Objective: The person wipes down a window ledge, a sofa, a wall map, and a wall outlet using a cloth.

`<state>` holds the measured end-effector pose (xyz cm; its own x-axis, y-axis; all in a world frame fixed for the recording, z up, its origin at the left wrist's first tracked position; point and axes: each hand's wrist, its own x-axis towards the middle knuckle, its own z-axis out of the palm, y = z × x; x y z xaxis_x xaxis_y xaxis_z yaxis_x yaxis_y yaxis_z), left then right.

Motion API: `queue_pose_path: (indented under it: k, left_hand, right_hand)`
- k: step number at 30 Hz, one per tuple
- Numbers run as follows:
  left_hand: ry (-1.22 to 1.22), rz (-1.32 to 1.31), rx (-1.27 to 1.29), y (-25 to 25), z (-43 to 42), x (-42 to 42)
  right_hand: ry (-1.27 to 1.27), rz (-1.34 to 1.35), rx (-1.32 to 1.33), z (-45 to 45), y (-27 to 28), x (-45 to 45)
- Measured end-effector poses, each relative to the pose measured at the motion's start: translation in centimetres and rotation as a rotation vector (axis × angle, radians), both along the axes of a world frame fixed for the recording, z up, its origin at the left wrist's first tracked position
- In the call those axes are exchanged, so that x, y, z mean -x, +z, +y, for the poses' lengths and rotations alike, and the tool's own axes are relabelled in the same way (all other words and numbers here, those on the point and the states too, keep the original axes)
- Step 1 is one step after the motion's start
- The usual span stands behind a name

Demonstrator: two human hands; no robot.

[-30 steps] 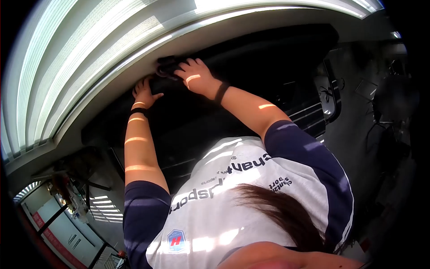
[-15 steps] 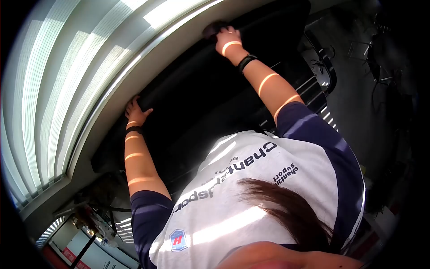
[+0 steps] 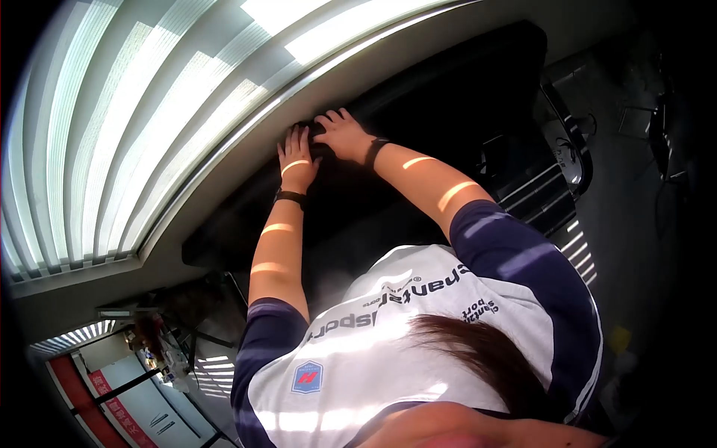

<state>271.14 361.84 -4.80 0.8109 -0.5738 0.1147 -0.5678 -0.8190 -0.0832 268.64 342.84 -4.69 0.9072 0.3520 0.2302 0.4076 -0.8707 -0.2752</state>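
Along the top edge of a black sofa [image 3: 448,89], my two hands lie close together. A small dark bundle that looks like a cloth [image 3: 317,137] sits between them, hard to make out against the black. My right hand [image 3: 345,136] curves over this cloth, its fingertips toward the windowsill. My left hand [image 3: 299,163] rests flat on the sofa's edge, fingers stretched and thumb apart, touching or almost touching the cloth. Dark bands circle both wrists.
Behind the sofa runs a pale windowsill [image 3: 280,123] beneath striped blinds [image 3: 149,97], which throw bands of sunlight. Dark metal-framed furniture [image 3: 571,142] stands at the right. Cluttered items [image 3: 153,343] and a red-and-white banner [image 3: 112,396] show at lower left.
My right hand has moved left along the sofa's top edge with the dark cloth. My left hand has moved right and up to meet it. The view has shifted a little.
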Motion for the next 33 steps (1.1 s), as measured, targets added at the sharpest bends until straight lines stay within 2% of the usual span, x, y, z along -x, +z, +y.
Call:
queue_pose_path:
  k: [1,3,5,6,9,11,12,14,16,17,21,22,23,25,26,29,33]
  left_hand:
    - [-0.067,0.071,0.025,-1.0,-1.2,-1.0]
    - [-0.115,0.074,0.019,-1.6,-5.7,-1.5]
    - [-0.223,0.01,0.047,-2.5,-11.1,-1.9]
    - [-0.192,0.059,0.044,-0.8,-14.4,-0.6]
    - [-0.08,0.096,-0.005,-0.2,-22.1,0.3]
    - [-0.06,0.084,0.053,-0.2,-23.7,0.0]
    - [-0.063,0.063,0.09,-1.2,-23.6,-0.3]
    - [-0.036,-0.012,0.078,-2.3,-22.1,-0.5]
    - [-0.001,-0.033,0.059,-1.8,-17.9,0.0]
    - [-0.001,-0.13,0.121,-2.5,-15.5,0.1]
    - [0.21,-0.198,-0.054,-2.2,-5.0,0.8]
    - [0.268,-0.156,-0.078,-1.9,-2.4,1.3]
    - [0.339,-0.121,-0.065,-1.3,-0.4,2.0]
    - [0.315,-0.137,-0.08,-2.8,4.0,2.3]
    - [0.28,-0.159,-0.094,-2.2,4.0,2.1]
    - [0.401,0.064,-0.118,-1.3,2.3,1.0]
    - [0.31,0.041,-0.121,-3.0,1.0,-0.4]
  right_hand:
    - [-0.034,0.018,0.006,-2.1,0.2,0.0]
    - [-0.121,-0.061,0.073,-6.6,0.1,0.0]
    - [-0.297,-0.019,0.168,-11.2,0.9,0.8]
    - [-0.368,-0.015,0.226,-13.5,0.6,1.1]
    - [-0.488,-0.009,0.312,-18.7,-0.3,1.9]
    - [-0.565,0.011,0.3,-19.9,0.4,2.8]
    - [-0.543,-0.049,0.309,-20.3,-0.7,2.8]
    - [-0.517,0.03,0.308,-19.6,-2.1,3.4]
    - [-0.416,-0.029,0.119,-16.7,-1.9,3.8]
    - [-0.356,-0.036,0.093,-14.6,-2.0,3.6]
    - [-0.123,-0.046,-0.052,-4.4,-0.7,3.3]
    - [-0.057,-0.202,-0.103,-2.4,-1.6,3.2]
    - [-0.057,-0.221,-0.058,-0.6,-1.4,3.2]
    - [-0.079,-0.218,-0.013,1.7,-2.1,2.5]
    - [-0.1,-0.183,-0.03,2.1,-1.9,2.1]
    - [-0.126,-0.07,-0.044,1.2,-1.9,1.8]
    - [-0.14,-0.039,-0.126,-1.3,-2.4,1.5]
